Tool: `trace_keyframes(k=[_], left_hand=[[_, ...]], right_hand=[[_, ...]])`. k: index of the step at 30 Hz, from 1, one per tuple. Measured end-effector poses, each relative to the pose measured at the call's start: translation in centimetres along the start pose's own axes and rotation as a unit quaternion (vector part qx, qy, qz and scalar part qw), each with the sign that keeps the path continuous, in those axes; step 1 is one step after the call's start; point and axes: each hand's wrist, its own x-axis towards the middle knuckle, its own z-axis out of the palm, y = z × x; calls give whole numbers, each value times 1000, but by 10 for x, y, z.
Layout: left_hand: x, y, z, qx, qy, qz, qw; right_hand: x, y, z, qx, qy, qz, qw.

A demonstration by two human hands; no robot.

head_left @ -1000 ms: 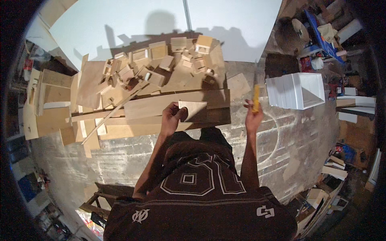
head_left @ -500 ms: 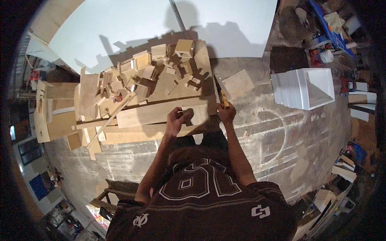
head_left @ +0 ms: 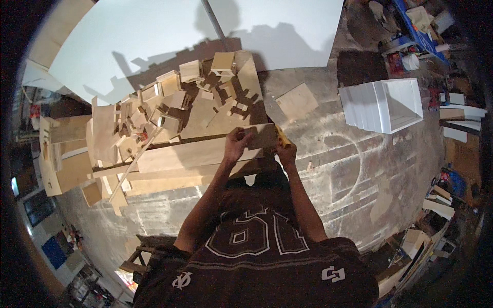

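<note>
My left hand [head_left: 236,145] pinches a small thin square of wood [head_left: 262,135] over the near boards, at the right end of the work surface. Just to its right, my right hand [head_left: 286,153] is closed on a yellow-handled tool [head_left: 281,133], which lies against the piece's right edge; its blade is hard to make out. Under both hands are long pale boards [head_left: 190,154]. Beyond them a plywood sheet [head_left: 197,123] carries several small wooden box shapes [head_left: 223,64] and loose offcuts.
A large white panel [head_left: 113,41] stands behind the pile. On the concrete floor to the right are a loose wooden square [head_left: 298,100] and a white box-shaped unit [head_left: 364,105]. Stacked scraps [head_left: 436,208] line the right side; more boards [head_left: 67,154] lie at the left.
My right hand has moved left with the yellow tool, bringing it to the wood square. My left hand has shifted rightward and raised the piece, now darker in shadow. The view has turned slightly.
</note>
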Motion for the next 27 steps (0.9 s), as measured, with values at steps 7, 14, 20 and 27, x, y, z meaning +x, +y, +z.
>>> trace_keyframes(k=[7, 14, 20, 27], left_hand=[[55, -6, 65, 129, 33, 68, 989], [48, -13, 78, 217, 104, 89, 967], [49, -22, 82, 277, 160, 88, 943], [50, -13, 93, 483, 176, 47, 856]], right_hand=[[29, 43, -40, 249, 78, -10, 965], [29, 15, -32, 179, 100, 114, 972], [29, 42, -4, 53, 138, 98, 984], [48, 65, 14, 233, 150, 191, 942]])
